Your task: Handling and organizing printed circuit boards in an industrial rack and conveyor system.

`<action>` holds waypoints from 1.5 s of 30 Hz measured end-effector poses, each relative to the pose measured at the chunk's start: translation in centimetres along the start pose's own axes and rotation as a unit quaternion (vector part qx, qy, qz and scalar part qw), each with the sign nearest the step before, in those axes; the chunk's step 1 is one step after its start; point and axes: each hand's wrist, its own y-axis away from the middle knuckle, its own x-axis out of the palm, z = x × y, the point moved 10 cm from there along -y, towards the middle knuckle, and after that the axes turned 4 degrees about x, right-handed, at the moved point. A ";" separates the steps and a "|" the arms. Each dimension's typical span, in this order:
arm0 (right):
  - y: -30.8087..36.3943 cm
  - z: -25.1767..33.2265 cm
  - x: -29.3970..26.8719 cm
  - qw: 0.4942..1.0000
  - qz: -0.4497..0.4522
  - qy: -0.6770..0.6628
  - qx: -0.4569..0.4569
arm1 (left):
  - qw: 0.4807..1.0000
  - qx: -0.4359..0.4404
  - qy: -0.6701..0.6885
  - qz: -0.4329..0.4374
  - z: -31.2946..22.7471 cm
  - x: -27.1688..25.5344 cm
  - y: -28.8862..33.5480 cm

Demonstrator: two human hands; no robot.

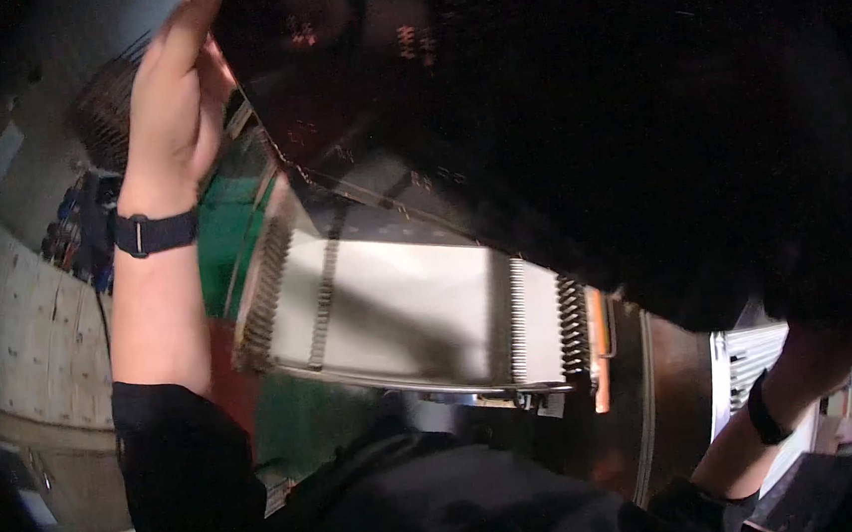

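Note:
A large dark panel [403,98] with small reddish printed marks fills the upper middle and right, tilted above a rack. My left hand [174,111], a black band round its wrist, grips the panel's left edge. At the lower right, my right hand [828,349] reaches up to the panel's right end; its fingers are lost in shadow. Below the panel lies the rack's white sheet-like surface [409,302], partly shaded. Rows of comb-like teeth [573,329] line the rack's sides, and a metal rail [446,389] runs along its near edge.
Green flooring [328,424] shows around the rack. Pale wooden boards [36,327] stand at the left, with a second toothed rack [108,106] behind my left hand. To the right are a brown surface [679,371] and a white slatted thing [744,366].

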 end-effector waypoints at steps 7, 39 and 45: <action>-5.0 12.2 5.4 0.720 -0.011 -0.690 0.079 | 0.874 0.176 -0.229 -0.391 2.5 -8.7 8.8; -10.7 27.2 5.5 0.134 0.140 -0.945 0.262 | 0.770 0.098 -0.286 -0.562 7.6 -14.1 13.5; -9.9 26.8 6.6 0.162 0.132 -0.941 0.265 | 0.774 0.076 -0.297 -0.554 7.5 -13.7 12.6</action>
